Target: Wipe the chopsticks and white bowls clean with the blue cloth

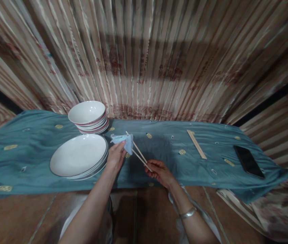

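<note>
My left hand (116, 155) pinches a light blue cloth (126, 142), which is folded over part of one chopstick. In my right hand (158, 171) is a pair of wooden chopsticks (140, 153), gripped near their lower right ends. The two sticks spread apart toward the cloth, and the far tip of one shows above it. Both hands are over the table, just right of a stack of white plates (79, 156) with dark rims. Farther right, several more wooden chopsticks (196, 144) lie side by side on the tablecloth.
A green-blue tablecloth (159, 135) with yellow pineapple prints covers the narrow table. Behind the plates stands a stack of white bowls (89, 117) with red bands. A black phone (248, 161) lies at the right end. A pleated curtain (144, 61) hangs along the back edge.
</note>
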The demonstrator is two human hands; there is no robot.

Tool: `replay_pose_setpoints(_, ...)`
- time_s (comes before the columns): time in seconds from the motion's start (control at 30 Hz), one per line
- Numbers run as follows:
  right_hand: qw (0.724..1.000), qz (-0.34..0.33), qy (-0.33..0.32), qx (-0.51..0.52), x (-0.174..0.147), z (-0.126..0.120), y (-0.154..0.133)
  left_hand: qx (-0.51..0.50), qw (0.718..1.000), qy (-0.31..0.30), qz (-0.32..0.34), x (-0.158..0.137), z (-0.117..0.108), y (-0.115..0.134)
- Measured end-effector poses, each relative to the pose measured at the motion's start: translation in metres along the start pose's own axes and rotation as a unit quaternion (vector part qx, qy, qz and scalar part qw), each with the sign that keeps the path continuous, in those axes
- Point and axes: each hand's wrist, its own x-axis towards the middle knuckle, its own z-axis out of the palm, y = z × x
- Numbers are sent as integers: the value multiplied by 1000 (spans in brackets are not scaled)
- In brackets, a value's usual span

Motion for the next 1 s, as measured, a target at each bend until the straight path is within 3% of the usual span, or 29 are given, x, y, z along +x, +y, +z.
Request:
replay_pose_setpoints(0.37,998,13,-20,-60,-1,7,-1,58,998,-27,27,0,-4,0)
replay_pose_setpoints(0.7,998,2,-10,-66,-1,8,-2,92,994,-62,3,-8,-2,-29)
replay_pose_setpoints(1.0,993,12,-51,-104,-2,6,-1,7,1000,-21,-11,1,2,-6)
